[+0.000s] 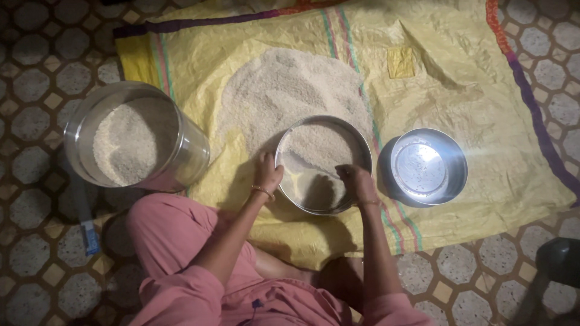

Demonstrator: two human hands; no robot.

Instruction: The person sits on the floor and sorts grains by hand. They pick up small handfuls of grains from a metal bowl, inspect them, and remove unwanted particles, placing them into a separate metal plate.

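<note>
Your left hand (266,171) grips the rim of the round steel sieve (323,164), fingers curled over its edge; your right hand (356,181) rests inside, fingers bunched in the grain. The sieve sits mid-sheet on the yellow sheet (477,90), against the rice heap (284,90).

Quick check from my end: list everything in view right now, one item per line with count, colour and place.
round steel tray: one, silver, mat centre, holding white grain
grain heap: one, white, on the mat behind the tray
tall steel container: one, silver, left, part filled with grain
steel bowl: one, silver, right of the tray, almost empty
woven mat: one, yellow with striped edges, on the floor
tiled floor: patterned, grey and tan, all around
left hand: on the tray's left rim, bangle at wrist
right hand: fingers in the tray's grain
</note>
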